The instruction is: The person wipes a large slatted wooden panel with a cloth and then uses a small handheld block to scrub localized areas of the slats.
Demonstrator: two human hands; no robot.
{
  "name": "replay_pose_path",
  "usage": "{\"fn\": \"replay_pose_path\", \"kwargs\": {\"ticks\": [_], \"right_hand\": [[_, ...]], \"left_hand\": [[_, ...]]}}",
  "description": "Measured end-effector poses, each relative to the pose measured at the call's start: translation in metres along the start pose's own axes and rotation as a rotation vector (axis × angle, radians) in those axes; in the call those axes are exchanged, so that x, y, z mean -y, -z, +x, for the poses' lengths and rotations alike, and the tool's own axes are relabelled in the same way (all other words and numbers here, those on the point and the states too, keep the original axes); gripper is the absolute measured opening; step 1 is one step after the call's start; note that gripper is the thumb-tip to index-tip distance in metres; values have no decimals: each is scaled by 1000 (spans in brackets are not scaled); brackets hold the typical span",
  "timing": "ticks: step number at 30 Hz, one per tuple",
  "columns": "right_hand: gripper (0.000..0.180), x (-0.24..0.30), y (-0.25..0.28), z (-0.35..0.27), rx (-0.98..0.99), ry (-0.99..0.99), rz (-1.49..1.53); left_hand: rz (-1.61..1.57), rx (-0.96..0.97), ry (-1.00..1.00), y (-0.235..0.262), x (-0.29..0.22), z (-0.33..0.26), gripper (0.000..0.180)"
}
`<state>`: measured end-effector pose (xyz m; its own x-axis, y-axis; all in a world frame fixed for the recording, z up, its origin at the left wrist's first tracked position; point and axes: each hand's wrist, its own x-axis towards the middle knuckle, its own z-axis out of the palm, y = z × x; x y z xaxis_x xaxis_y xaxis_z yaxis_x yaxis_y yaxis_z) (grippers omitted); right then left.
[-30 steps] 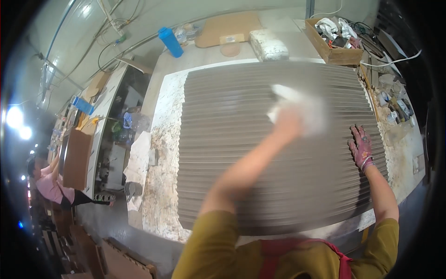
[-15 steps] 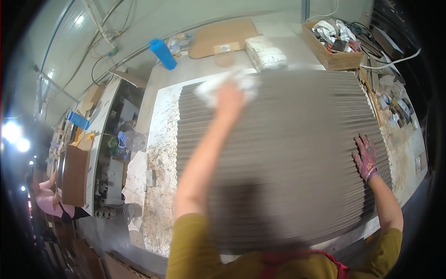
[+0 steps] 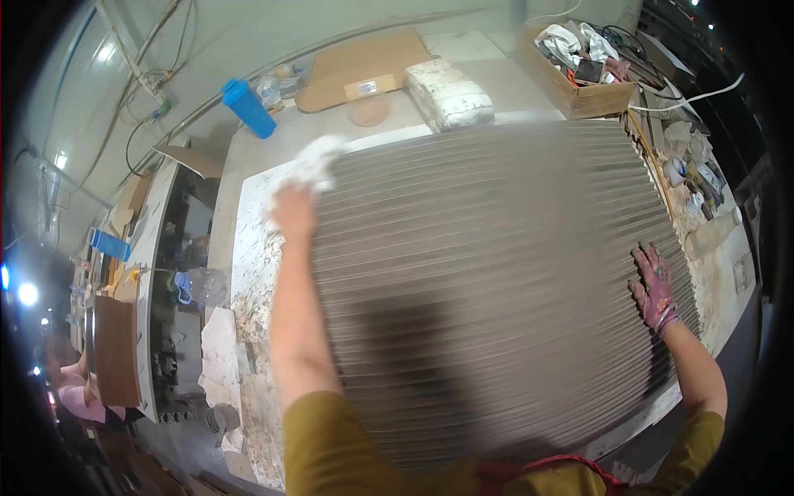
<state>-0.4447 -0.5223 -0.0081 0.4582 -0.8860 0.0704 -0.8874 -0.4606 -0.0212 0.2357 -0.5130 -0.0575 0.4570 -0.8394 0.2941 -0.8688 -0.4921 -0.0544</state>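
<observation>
A large grey-brown ribbed panel [image 3: 463,273] lies flat on the worktable. My bare left hand [image 3: 295,213], smeared by motion, is at the panel's far left corner. It grips a white cloth [image 3: 321,161], which spreads past the panel's edge onto the white, stained board [image 3: 256,219] underneath. My right hand [image 3: 655,289], in a pink-purple stained glove, rests on the panel's right part with its fingers spread and nothing held.
Behind the panel are a blue bottle [image 3: 249,109], a brown board [image 3: 364,70] and a white wrapped block [image 3: 449,95]. A wooden box [image 3: 595,101] of cloths and odds stands far right. Left, a person in pink [image 3: 78,393] is beside a brown box [image 3: 114,351].
My left hand has swept the white cloth left, from the panel's far edge to its far left corner. My right hand stays spread on the panel. The view has shifted slightly.
</observation>
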Motion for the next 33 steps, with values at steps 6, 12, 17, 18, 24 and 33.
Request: {"fn": "replay_pose_path", "kwargs": {"ticks": [6,12,17,18,24,33], "right_hand": [[58,9,15,0,22,-25,93],[68,165,32,56,128,-43,1040],[44,226,34,122,-57,8,1742],[39,216,37,139,-54,-16,1729],[41,271,15,241,-82,461,232],[37,50,-94,307,-494,434,342]], "left_hand": [[-664,-196,234,64,43,1,47],[-1168,-69,-329,147,-165,-100,61],[-1172,154,-579,152,-208,-151,83],[-917,-56,-531,142,-189,-146,80],[-278,179,-307,97,-122,-169,58],[-232,239,-285,99,-128,-170,54]]}}
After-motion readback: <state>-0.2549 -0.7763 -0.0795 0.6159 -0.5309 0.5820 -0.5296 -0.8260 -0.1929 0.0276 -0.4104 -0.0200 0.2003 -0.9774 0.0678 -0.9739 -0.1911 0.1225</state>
